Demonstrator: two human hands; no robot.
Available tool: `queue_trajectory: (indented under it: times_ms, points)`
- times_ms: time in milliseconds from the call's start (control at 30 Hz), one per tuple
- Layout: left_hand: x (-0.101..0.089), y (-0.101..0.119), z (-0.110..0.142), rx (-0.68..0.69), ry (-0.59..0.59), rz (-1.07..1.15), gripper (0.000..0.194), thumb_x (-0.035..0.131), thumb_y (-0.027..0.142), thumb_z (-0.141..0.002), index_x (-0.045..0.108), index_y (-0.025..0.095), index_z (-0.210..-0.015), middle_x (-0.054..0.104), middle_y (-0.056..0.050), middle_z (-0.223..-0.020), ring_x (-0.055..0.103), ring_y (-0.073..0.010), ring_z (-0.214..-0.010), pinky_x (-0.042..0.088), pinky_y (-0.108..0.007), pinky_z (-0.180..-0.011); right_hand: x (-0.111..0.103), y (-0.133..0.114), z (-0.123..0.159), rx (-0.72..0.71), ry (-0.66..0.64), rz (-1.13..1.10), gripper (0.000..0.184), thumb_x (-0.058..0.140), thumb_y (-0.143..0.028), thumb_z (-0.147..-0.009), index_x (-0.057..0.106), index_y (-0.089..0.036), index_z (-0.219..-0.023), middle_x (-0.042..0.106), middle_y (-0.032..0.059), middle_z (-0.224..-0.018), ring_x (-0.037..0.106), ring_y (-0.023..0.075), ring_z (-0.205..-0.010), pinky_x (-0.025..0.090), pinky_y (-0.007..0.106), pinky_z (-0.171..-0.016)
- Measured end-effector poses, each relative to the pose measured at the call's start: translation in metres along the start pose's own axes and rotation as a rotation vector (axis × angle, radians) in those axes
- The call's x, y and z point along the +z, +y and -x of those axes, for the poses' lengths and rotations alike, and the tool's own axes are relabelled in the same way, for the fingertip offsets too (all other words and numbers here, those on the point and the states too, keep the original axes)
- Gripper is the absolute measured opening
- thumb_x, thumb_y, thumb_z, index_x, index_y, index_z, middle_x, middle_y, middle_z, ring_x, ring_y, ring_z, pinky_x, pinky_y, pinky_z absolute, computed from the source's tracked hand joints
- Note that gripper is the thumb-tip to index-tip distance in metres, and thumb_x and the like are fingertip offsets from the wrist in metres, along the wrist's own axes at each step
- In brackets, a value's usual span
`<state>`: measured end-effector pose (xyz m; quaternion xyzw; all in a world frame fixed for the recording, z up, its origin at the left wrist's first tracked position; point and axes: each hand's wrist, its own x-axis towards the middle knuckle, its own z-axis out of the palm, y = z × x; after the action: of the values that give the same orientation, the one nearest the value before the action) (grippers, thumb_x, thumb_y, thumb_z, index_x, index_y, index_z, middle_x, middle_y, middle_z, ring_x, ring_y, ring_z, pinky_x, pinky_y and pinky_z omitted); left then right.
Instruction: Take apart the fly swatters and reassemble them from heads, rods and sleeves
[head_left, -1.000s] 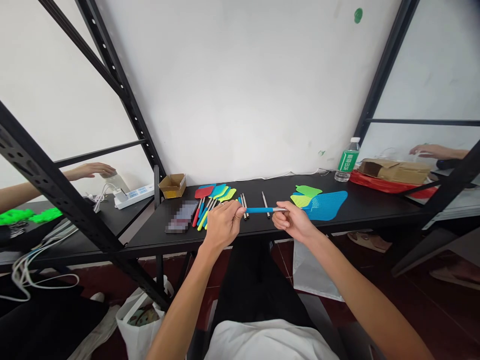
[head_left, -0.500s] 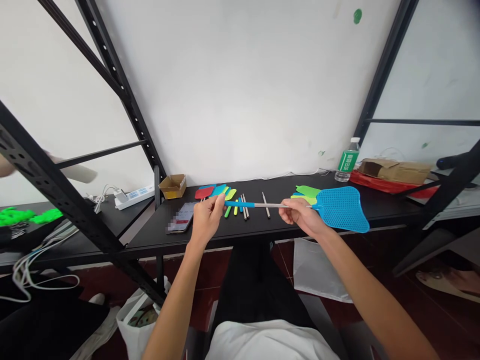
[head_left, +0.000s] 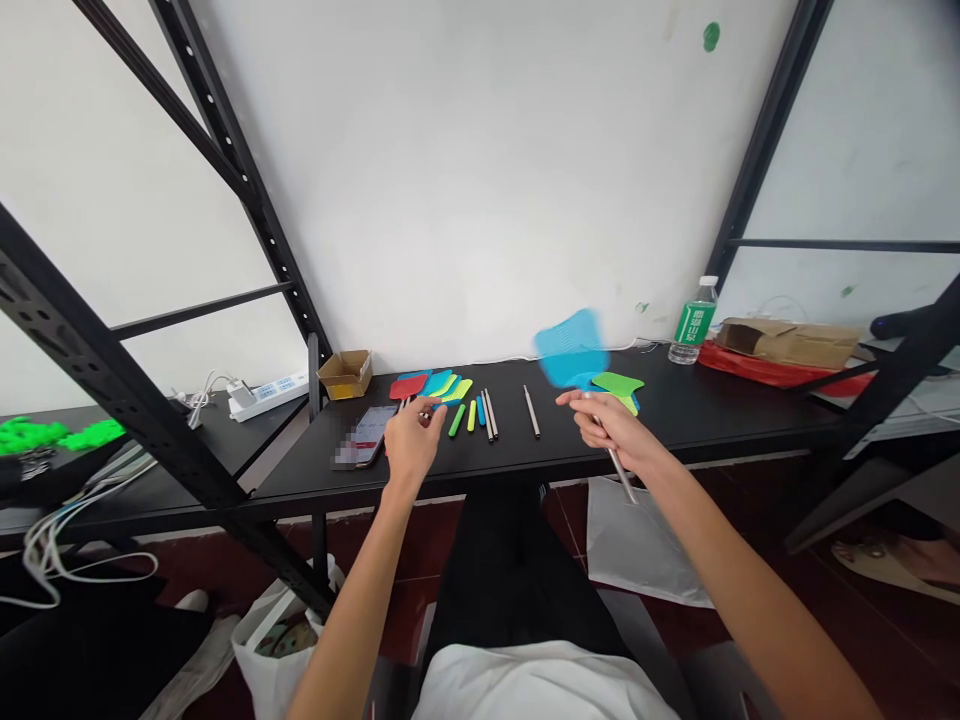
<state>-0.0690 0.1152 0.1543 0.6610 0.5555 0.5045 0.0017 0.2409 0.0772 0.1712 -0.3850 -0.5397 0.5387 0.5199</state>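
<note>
One blue swatter [head_left: 572,345] is slanting over the desk [head_left: 720,425], its metal shaft [head_left: 622,474] running through the curled fingers of the right hand [head_left: 600,425], head [head_left: 576,362] pointing toward the wall [head_left: 480,200], bare end angling back rightward. Well leftward, the left hand [head_left: 414,430] is hovering half-curled; whether it is holding anything, I cannot tell.

The swatter [head_left: 579,366] has a flat blue head [head_left: 572,345], smeared by blur, and a slim silvery rod [head_left: 621,472] with a bare lower end. It is held aslant in the right hand [head_left: 613,428], head up over the desk [head_left: 697,412], rod sloping down past the front edge.
</note>
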Motion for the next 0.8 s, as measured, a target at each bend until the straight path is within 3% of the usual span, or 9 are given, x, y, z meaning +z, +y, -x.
queue_trajectory:
  times_ms: [200, 500, 667, 800]
  points:
    - [0.03, -0.012, 0.013, 0.04, -0.162, -0.208, 0.023, 0.06, 0.03, -0.089, 0.074, 0.024, -0.106, 0.073, -0.003, -0.086, 0.064, -0.0182, -0.071, 0.039, -0.027, -0.06, 0.006, 0.003, -0.002, 0.022, -0.014, 0.013, 0.032, 0.058, -0.046, -0.088, 0.064, -0.017, -0.1, 0.045, -0.0052, -0.054, 0.028, 0.0064, -0.04, 0.015, 0.025, -0.042]
    - [0.04, -0.014, 0.023, 0.111, -0.281, -0.381, 0.028, 0.056, 0.029, -0.091, 0.073, 0.025, -0.113, 0.07, -0.007, -0.105, 0.062, -0.0245, -0.097, 0.039, -0.028, -0.061, 0.01, 0.005, -0.003, 0.011, -0.017, -0.061, 0.029, 0.057, -0.039, -0.085, 0.068, -0.013, -0.09, 0.052, 0.0001, -0.061, 0.04, 0.0102, -0.05, 0.027, 0.027, -0.05]
    - [0.037, -0.007, 0.022, 0.135, -0.224, -0.279, 0.027, 0.056, 0.031, -0.09, 0.075, 0.024, -0.109, 0.068, -0.01, -0.107, 0.06, -0.0261, -0.098, 0.041, -0.029, -0.064, 0.014, 0.01, -0.006, 0.027, -0.017, -0.211, 0.021, 0.06, -0.033, -0.082, 0.067, -0.013, -0.082, 0.043, -0.0032, -0.059, 0.029, 0.0077, -0.049, 0.026, 0.024, -0.048]
    - [0.032, 0.01, 0.02, 0.099, -0.25, 0.03, 0.026, 0.057, 0.036, -0.089, 0.076, 0.023, -0.102, 0.071, -0.008, -0.098, 0.061, -0.0216, -0.08, 0.042, -0.029, -0.065, 0.021, 0.012, -0.004, 0.111, -0.082, -0.386, 0.015, 0.061, -0.028, -0.083, 0.062, -0.014, -0.078, 0.033, -0.0072, -0.057, 0.016, 0.006, -0.046, 0.021, 0.02, -0.043]
